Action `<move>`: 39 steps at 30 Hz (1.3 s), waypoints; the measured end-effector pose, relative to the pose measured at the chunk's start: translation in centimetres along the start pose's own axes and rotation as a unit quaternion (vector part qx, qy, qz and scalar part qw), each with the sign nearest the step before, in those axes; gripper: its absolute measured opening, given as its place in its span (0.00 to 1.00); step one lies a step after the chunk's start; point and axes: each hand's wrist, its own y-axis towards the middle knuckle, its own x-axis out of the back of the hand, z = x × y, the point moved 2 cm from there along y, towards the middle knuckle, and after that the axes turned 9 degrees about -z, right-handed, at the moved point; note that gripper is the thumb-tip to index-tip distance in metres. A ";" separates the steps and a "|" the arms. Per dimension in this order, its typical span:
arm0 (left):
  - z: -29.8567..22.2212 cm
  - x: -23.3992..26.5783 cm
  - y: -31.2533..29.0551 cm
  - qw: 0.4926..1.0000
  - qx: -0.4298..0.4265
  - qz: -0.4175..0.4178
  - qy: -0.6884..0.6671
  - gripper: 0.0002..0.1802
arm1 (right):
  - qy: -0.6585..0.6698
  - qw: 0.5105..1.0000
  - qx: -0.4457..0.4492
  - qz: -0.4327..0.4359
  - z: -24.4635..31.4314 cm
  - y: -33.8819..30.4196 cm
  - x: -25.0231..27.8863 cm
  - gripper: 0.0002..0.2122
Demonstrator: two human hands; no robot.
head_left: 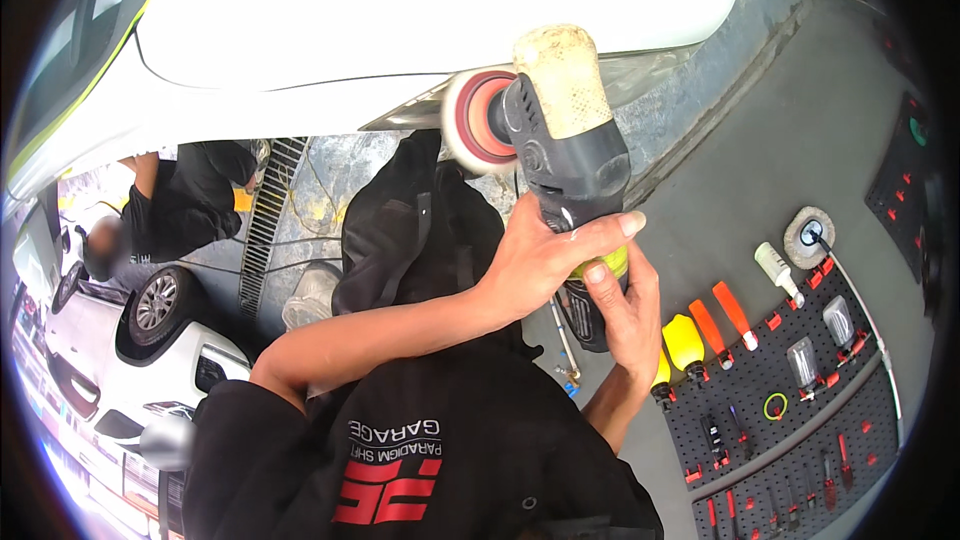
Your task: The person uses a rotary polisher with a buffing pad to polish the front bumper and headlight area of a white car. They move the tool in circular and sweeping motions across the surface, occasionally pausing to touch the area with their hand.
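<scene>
A black cordless polisher [575,175] with a tan wrapped head cover is held by both my hands. My left hand [545,255] wraps round its body just below the head. Lower down, my right hand [632,315] closes round the yellow-green and black grip. The round polishing pad [482,125], with a pale face and reddish backing, is tilted toward a lamp [405,110] on the white car's bumper [400,20]. I cannot tell whether the pad touches the lamp. Part of the lamp is hidden behind the polisher.
At left, another person [185,200] in black works beside a white car [90,360]. A floor drain grate [270,225] and cables run between us. Right of me, a black pegboard [740,420] holds orange and yellow bottles, brushes and hand tools.
</scene>
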 end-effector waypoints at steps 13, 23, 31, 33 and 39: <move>1.3 -5.5 3.8 0.995 0.037 0.074 -0.059 0.18 | -0.036 0.990 -0.104 -0.083 2.9 1.0 4.4 0.29; -1.0 -4.3 1.9 0.997 0.041 0.033 -0.061 0.20 | -0.033 0.993 -0.102 -0.042 4.0 0.9 3.4 0.31; 0.3 -5.7 3.6 0.994 0.049 0.054 -0.087 0.20 | -0.054 0.990 -0.108 -0.077 4.0 1.3 4.4 0.30; 0.2 -5.7 3.5 0.994 0.054 0.055 -0.081 0.20 | -0.054 0.989 -0.106 -0.082 3.8 1.2 4.4 0.30; -0.4 -4.1 2.1 0.995 0.060 0.026 -0.076 0.20 | -0.065 0.992 -0.096 -0.048 4.7 0.7 2.8 0.29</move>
